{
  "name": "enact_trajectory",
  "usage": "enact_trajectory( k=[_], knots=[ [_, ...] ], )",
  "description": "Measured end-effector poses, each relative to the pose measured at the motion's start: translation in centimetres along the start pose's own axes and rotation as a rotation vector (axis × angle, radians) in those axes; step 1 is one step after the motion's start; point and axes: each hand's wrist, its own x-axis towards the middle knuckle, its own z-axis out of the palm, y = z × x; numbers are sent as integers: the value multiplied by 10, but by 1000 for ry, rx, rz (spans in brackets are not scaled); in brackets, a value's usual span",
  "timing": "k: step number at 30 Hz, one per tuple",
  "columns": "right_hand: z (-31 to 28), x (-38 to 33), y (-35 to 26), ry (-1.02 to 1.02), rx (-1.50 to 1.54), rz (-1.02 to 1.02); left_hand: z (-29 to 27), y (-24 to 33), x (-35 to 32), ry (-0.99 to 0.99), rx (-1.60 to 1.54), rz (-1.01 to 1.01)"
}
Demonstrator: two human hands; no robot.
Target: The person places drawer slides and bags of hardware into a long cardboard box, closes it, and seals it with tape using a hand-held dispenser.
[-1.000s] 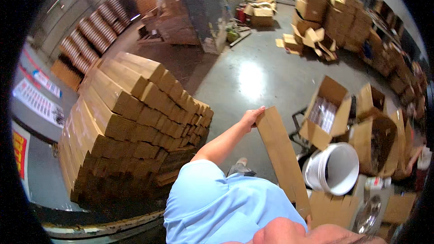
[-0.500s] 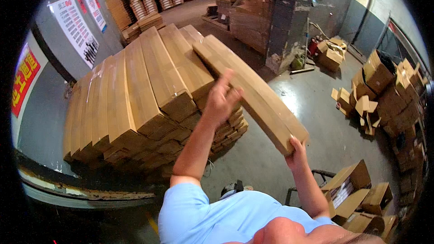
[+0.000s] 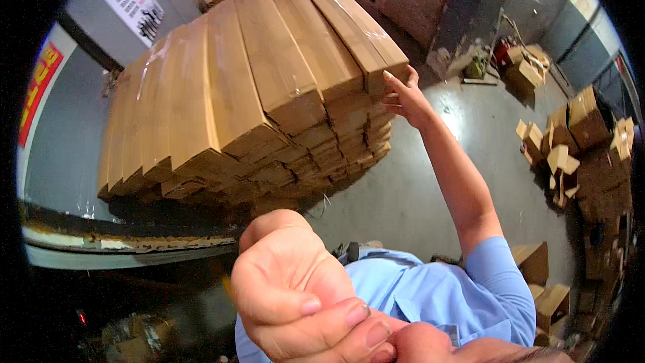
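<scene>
A long cardboard box (image 3: 349, 20) lies on the right end of the top row of a stack of long cardboard boxes (image 3: 228, 74). My right hand (image 3: 405, 96) reaches out to its near end, with thumb and fingers closed about the lower corner. Close in front of the camera, my left hand (image 3: 295, 289) is raised with its fingers curled in and the palm partly showing. Nothing shows in its grasp. Its lower fingers are cut off by the frame's bottom edge.
Opened cartons (image 3: 584, 121) and torn cardboard pile up along the right side. More open cartons (image 3: 551, 302) stand near my right side. A dark pillar (image 3: 463, 20) rises behind the stack. Grey floor (image 3: 430, 175) lies between the stack and the cartons.
The long box has gone from being held out at an angle to lying on the stack's right end. My left hand has left it and come up near the camera; my right hand moved forward with it.
</scene>
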Motion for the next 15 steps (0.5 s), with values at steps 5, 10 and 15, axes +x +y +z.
enact_trajectory(
  k=[5, 10, 15],
  knots=[
    [-51, -95, 109, -80, 102, 242, 0, -1, 5, -257, -181, 99],
    [-167, -317, 365, 303, -419, 529, 69, 12, -24, -61, -487, -23],
    [-166, -556, 396, 829, -199, 978, 147, 72, -42, 226, -819, -179]
  ],
)
